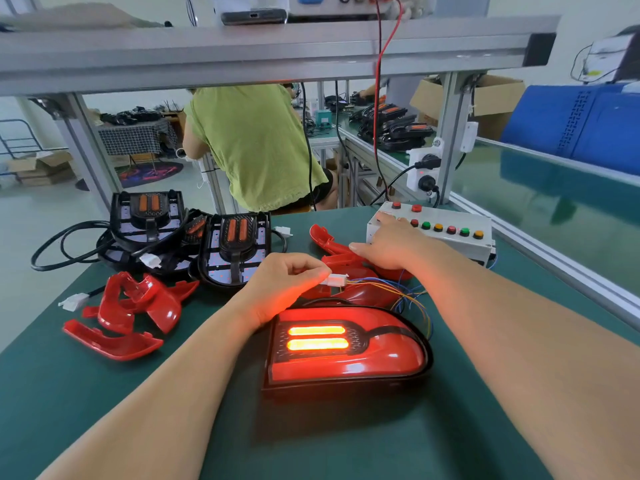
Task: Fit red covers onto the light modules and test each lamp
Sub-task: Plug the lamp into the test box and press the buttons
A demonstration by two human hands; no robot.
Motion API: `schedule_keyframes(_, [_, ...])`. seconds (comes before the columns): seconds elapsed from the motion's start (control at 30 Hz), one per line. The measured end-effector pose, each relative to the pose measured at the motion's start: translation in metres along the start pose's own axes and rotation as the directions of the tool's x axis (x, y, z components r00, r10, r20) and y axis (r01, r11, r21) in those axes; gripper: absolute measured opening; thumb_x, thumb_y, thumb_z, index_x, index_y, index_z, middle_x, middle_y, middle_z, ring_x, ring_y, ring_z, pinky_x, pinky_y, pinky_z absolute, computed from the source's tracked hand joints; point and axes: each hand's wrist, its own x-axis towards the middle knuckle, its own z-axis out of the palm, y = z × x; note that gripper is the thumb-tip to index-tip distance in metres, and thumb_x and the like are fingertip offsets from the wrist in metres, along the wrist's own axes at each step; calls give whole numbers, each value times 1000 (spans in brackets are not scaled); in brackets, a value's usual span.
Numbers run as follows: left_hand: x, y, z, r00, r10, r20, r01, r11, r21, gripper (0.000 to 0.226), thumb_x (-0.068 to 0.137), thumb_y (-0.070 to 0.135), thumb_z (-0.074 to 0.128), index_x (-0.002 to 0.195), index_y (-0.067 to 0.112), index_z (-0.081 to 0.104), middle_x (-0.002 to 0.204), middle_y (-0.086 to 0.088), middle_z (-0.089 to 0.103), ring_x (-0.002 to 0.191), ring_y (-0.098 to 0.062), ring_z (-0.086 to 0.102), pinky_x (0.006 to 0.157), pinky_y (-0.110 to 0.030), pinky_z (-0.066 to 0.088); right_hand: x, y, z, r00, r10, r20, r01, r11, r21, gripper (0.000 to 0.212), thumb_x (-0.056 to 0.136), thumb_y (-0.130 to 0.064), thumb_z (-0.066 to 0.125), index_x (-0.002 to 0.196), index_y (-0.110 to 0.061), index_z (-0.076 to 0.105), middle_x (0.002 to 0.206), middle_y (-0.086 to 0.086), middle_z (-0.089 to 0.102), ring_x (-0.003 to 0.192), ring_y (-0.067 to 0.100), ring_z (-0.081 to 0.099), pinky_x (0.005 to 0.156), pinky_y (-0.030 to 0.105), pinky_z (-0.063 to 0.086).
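A lamp with a red cover (346,351) lies on the green mat in front of me, its two bars glowing bright. My left hand (284,285) pinches the white connector (334,280) just above the lamp, where coloured wires run off to the right. My right hand (388,242) reaches to the white test box (450,233), fingers laid on its left end by the row of buttons. Loose red covers (135,306) lie at the left, and more red covers (332,247) sit under my right hand. Uncovered black light modules (235,247) are stacked behind.
Black cables and white plugs (74,301) trail off the mat's left side. An aluminium frame post (90,157) and shelf rail cross overhead. A person in a green shirt (249,147) sits beyond the bench. A power strip (424,171) hangs on the right post.
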Motion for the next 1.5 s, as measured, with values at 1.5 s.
schedule_keyframes(1.5, [2,-5,1,1000,1,-1,-1,998,-68,10,89,22,73,81,25,78,87,-4,75,77,-9,61,78,-26,51,-20,35,26,912,284,-295,-259,958,120,67,98,-60,30,156,-26,23,167,6,6,154,30,-2,116,68,4])
